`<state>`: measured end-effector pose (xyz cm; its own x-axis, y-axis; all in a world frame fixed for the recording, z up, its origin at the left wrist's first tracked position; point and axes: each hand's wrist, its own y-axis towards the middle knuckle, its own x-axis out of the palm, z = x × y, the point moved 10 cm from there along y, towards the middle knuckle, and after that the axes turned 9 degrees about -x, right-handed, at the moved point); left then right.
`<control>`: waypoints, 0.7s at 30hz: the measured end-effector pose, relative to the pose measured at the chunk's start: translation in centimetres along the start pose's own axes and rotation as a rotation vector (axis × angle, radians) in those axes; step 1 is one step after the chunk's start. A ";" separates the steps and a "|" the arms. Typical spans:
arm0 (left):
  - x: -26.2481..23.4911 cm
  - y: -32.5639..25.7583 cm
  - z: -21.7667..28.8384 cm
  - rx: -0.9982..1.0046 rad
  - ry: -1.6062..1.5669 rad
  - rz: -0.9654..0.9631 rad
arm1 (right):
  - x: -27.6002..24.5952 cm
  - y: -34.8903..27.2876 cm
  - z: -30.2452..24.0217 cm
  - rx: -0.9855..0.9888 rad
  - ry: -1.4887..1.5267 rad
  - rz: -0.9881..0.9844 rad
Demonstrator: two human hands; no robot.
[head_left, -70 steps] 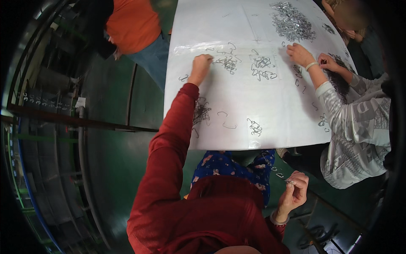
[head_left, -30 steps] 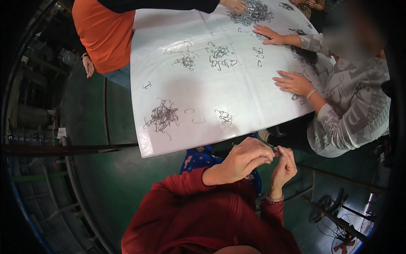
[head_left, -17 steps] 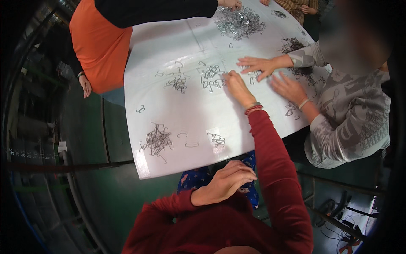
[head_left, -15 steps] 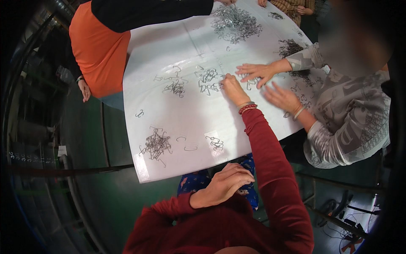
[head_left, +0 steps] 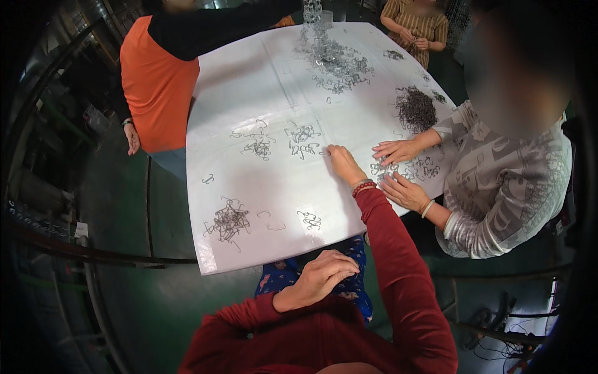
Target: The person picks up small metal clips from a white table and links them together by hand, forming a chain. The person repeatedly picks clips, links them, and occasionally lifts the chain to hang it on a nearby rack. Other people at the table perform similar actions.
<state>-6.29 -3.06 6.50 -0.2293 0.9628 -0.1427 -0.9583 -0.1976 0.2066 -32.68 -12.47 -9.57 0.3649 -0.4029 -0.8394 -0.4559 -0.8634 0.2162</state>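
My right hand reaches over the white-covered table, with thumb and fingers pinched on a thin wire hook that just shows at the fingertips. Left of it lies a loose pile of wire hooks, and farther left another small pile of hooks. My left hand is held near my body off the table's front edge, its fingers curled together. Whatever it holds, if anything, is hidden. A few hooks lie on a clear patch near that edge.
A co-worker's hands press around hooks at the right. A dark heap and a shiny heap of hooks lie farther back. A tangled pile sits front left. A person in orange stands at the left.
The view has shifted, showing more of the far side. My right hand has drawn away from the middle pile. The co-worker's hands now surround hooks at the right. A shiny column appears above the far heap.
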 end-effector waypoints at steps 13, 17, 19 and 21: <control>1.5 -0.2 -0.4 0.011 0.002 -0.026 | -0.8 -1.2 1.0 0.005 -0.018 -0.147; 1.7 0.0 -0.2 0.000 -0.019 -0.018 | -3.5 -0.6 2.1 0.168 0.114 0.002; 1.7 0.4 0.3 0.017 -0.011 -0.008 | -3.6 -0.1 1.4 0.102 0.101 0.073; 1.8 0.4 0.7 0.013 -0.006 -0.015 | -2.0 -0.5 0.3 0.020 0.025 0.016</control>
<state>-6.95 -1.24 6.95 -0.2140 0.9667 -0.1401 -0.9593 -0.1809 0.2168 -33.40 -11.12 -8.15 0.3771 -0.4242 -0.8233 -0.4777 -0.8507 0.2195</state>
